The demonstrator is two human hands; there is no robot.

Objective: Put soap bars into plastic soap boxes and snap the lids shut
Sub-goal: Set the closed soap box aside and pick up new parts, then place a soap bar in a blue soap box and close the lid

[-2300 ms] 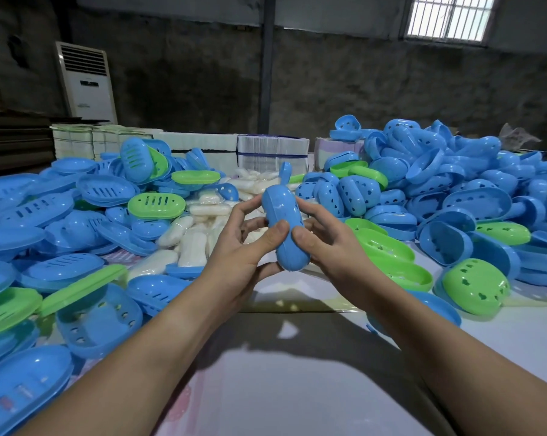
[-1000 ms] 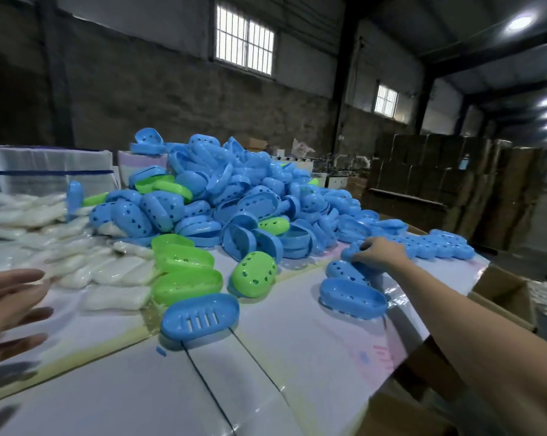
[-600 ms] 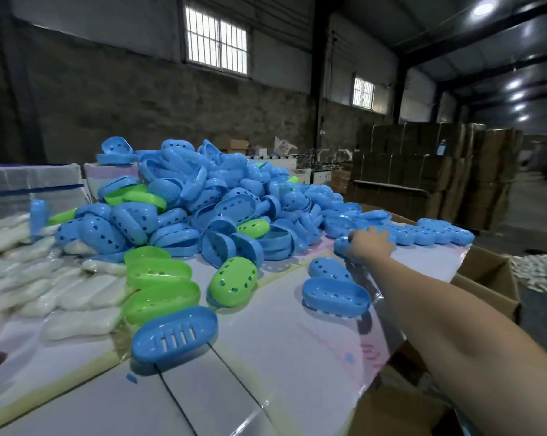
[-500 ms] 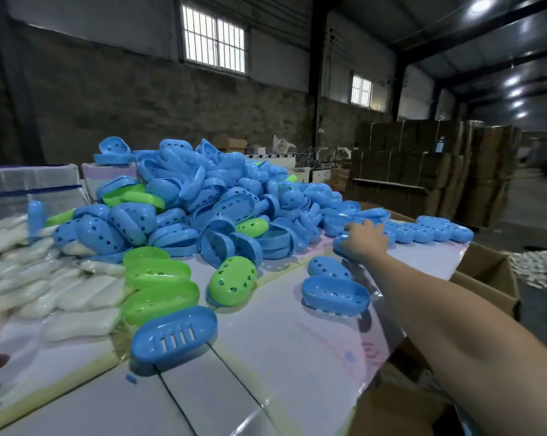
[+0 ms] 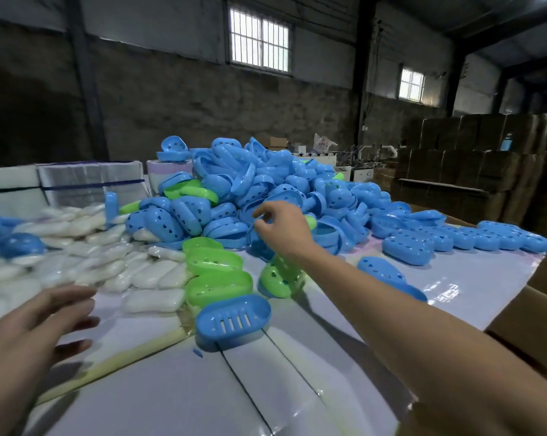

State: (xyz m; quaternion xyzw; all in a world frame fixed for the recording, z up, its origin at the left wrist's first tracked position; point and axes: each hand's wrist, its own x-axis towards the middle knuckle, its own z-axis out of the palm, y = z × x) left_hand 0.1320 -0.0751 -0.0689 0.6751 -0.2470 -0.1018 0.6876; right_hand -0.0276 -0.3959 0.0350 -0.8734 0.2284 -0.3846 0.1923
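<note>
My right hand [image 5: 281,229] hovers empty over the front of a big heap of blue soap box halves [image 5: 253,190], fingers loosely curled and apart. My left hand [image 5: 36,325] is open at the lower left, above the white table, near the wrapped white soap bars [image 5: 86,253]. A blue slotted tray [image 5: 234,319] lies in front of three green box halves [image 5: 215,272]. A green lid [image 5: 278,278] sits partly behind my right forearm. Closed blue soap boxes [image 5: 454,239] line the table's right side.
The white table [image 5: 203,394] ends at the right beside open cardboard boxes [image 5: 545,313]. Wrapped white stacks [image 5: 86,184] stand behind the soap. Cardboard cartons [image 5: 486,165] are piled at the far right wall.
My right hand has left the row of closed boxes at the right and swung left over the heap, empty. My left hand has come back into view, open. The camera has turned left.
</note>
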